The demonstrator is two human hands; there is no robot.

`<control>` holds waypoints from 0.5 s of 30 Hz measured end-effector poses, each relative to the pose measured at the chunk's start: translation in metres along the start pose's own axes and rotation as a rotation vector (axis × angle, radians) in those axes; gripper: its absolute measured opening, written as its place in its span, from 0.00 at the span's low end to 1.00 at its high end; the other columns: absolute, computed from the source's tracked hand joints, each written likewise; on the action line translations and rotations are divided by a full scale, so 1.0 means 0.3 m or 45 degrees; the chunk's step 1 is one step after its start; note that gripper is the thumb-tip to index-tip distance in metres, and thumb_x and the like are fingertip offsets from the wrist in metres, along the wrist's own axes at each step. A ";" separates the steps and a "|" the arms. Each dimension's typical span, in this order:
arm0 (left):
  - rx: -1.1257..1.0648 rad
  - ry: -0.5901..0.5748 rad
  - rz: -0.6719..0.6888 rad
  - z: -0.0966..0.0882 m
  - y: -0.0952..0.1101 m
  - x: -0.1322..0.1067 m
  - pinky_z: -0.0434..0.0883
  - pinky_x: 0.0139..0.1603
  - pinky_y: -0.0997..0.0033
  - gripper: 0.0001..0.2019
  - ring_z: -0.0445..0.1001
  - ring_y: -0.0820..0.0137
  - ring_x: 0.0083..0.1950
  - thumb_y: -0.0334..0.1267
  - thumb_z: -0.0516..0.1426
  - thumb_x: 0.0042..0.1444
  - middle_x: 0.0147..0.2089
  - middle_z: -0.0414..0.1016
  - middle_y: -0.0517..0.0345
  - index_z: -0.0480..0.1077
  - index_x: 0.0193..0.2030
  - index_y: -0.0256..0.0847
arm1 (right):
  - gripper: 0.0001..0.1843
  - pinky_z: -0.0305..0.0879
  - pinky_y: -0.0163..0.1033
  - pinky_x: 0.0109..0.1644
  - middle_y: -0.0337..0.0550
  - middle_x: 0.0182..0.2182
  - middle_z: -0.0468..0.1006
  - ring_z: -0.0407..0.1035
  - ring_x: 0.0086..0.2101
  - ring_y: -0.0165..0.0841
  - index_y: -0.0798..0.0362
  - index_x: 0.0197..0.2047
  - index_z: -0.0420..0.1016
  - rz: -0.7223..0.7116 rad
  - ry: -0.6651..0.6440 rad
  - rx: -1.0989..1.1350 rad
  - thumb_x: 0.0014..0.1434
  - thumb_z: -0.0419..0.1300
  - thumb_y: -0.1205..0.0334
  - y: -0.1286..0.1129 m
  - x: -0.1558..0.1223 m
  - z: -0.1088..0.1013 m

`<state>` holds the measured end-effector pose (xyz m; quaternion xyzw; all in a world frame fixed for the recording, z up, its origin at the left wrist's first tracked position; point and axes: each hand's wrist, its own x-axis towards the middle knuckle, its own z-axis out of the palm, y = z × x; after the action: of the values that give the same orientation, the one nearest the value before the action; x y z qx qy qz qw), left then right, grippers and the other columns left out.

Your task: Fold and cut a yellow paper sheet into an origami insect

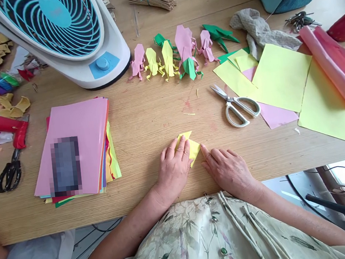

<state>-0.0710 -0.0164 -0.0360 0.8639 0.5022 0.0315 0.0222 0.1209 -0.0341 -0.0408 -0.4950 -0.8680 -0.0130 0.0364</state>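
A small piece of folded yellow paper (195,148) lies on the table in front of me, with pointed corners showing above and to the right of my fingers. My left hand (174,162) is closed over it, fingers pressing its left part against the wood and partly hiding it. At the paper's right corner, the outstretched index finger of my right hand (229,169) touches or nearly touches the edge. The other right fingers are loosely bent, the thumb stands apart, and nothing is held there. White-handled scissors (237,106) lie beyond my right hand, blades spread.
Several folded paper figures (168,58) stand at the back. Yellow sheets (283,78) and a rolled pink sheet (334,65) lie right. Left are a paper stack (77,122) with a blurred dark object, a fan (102,63) and black-handled scissors (9,175). Another person's arm shows lower left.
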 end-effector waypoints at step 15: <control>-0.077 0.187 -0.087 0.060 0.042 0.016 0.64 0.68 0.55 0.21 0.62 0.57 0.70 0.36 0.48 0.69 0.67 0.65 0.38 0.62 0.64 0.28 | 0.16 0.52 0.41 0.34 0.42 0.28 0.70 0.62 0.29 0.34 0.60 0.55 0.73 -0.067 0.231 0.169 0.69 0.52 0.65 0.034 -0.022 0.016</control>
<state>-0.0563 -0.0184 -0.0529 0.8405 0.5306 0.1091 0.0125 0.1326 -0.0342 -0.0463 -0.4655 -0.8728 -0.0011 0.1471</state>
